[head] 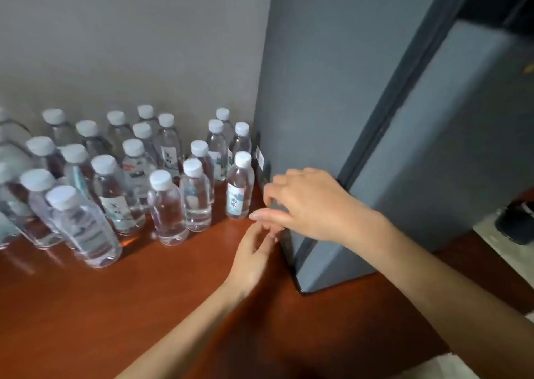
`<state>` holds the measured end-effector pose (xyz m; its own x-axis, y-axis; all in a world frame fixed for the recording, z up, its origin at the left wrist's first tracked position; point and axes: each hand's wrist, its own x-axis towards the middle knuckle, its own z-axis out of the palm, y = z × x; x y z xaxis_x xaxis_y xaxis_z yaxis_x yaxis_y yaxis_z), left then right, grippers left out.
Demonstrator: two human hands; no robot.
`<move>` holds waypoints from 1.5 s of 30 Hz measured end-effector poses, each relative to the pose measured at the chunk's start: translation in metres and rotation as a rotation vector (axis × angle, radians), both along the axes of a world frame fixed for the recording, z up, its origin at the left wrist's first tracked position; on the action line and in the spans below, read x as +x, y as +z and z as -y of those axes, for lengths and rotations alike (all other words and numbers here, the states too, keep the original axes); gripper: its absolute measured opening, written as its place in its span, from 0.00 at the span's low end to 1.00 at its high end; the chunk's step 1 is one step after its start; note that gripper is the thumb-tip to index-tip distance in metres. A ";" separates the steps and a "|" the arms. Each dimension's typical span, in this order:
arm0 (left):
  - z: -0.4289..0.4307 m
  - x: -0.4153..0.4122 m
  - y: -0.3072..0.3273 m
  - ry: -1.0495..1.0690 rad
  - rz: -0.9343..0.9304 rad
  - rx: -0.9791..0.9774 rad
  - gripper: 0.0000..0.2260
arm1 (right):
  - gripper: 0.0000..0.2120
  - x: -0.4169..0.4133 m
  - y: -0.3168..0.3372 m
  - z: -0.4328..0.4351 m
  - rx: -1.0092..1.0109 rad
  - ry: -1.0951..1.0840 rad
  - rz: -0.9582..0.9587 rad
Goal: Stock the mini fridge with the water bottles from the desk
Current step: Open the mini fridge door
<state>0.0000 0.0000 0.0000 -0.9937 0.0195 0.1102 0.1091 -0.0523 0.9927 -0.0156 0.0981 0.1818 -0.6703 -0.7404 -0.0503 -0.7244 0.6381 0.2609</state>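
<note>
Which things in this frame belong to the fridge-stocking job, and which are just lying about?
Job: water bottles, mini fridge, desk, left hand, right hand.
Lying about: black container right of the fridge; small labelled dark object behind the bottles.

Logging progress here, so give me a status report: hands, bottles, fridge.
Left hand and right hand at fridge corner, no bottle held. Bottles standing on desk. Fridge inside not in view. Nothing between hands and bottles.

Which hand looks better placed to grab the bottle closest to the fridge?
Probably the right hand: it is empty, fingers loosely curled, just beside that bottle at label height. The left hand, also empty, sits lower over the desk, its fingertips pointing at the fridge corner.
</note>
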 end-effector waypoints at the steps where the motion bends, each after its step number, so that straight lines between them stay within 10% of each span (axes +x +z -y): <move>1: -0.009 0.002 -0.013 0.050 -0.054 -0.010 0.06 | 0.26 0.002 -0.008 -0.004 0.072 0.019 -0.077; 9: -0.071 0.029 -0.054 0.311 -0.385 -0.018 0.05 | 0.16 0.011 -0.068 -0.042 0.256 -0.015 -0.616; 23: -0.099 0.079 -0.024 0.131 -0.040 -0.121 0.33 | 0.15 0.056 -0.091 -0.067 0.299 -0.140 -0.658; 45: -0.114 0.107 -0.026 0.177 -0.303 -0.320 0.13 | 0.03 0.130 -0.128 -0.129 -0.218 0.122 -0.878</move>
